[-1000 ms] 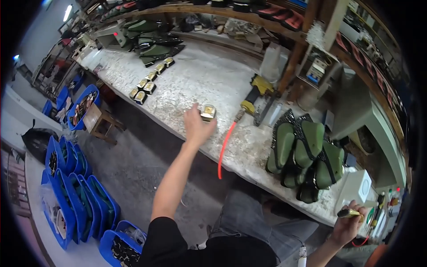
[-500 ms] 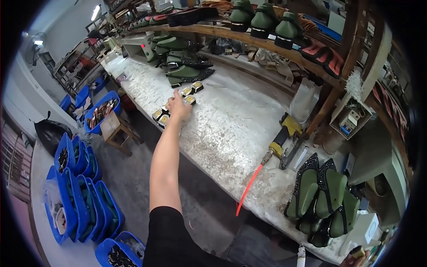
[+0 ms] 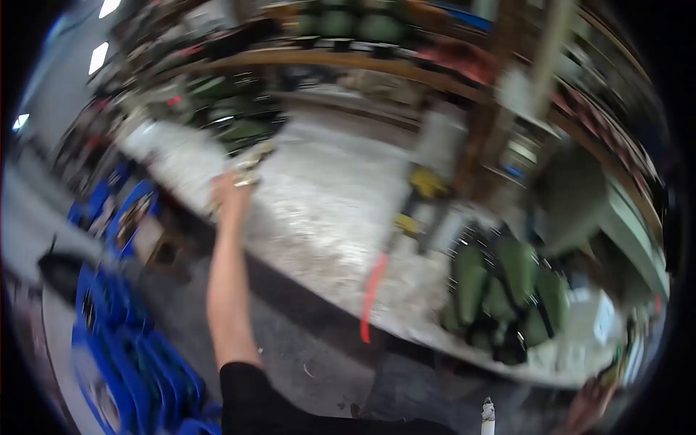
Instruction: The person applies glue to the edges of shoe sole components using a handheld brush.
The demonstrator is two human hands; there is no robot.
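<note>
My left hand [image 3: 233, 190] reaches out over the far left edge of the workbench [image 3: 326, 196], its fingers smeared by motion. Right beside it is a row of small pale-and-dark blocks [image 3: 255, 158] that look like shoe heels. Green shoe lasts with dark sparkly uppers [image 3: 243, 130] lie just beyond them. At the lower right, my right hand [image 3: 591, 407] is blurred, closed around a small yellowish-and-dark block [image 3: 611, 373]. More green lasts with black straps [image 3: 504, 290] stand bunched on the bench near that hand.
A yellow-and-black air tool [image 3: 424, 185] with a red hose [image 3: 374, 297] lies on the bench. A wooden shelf [image 3: 348, 59] carries more lasts above. Blue bins [image 3: 130, 370] stand on the floor at left. A lit cigarette [image 3: 488, 417] juts into view at the bottom.
The view has swung to the right and blurred. My left hand stays by the small blocks; my right hand, with the small block, shows more fully and higher at the lower right.
</note>
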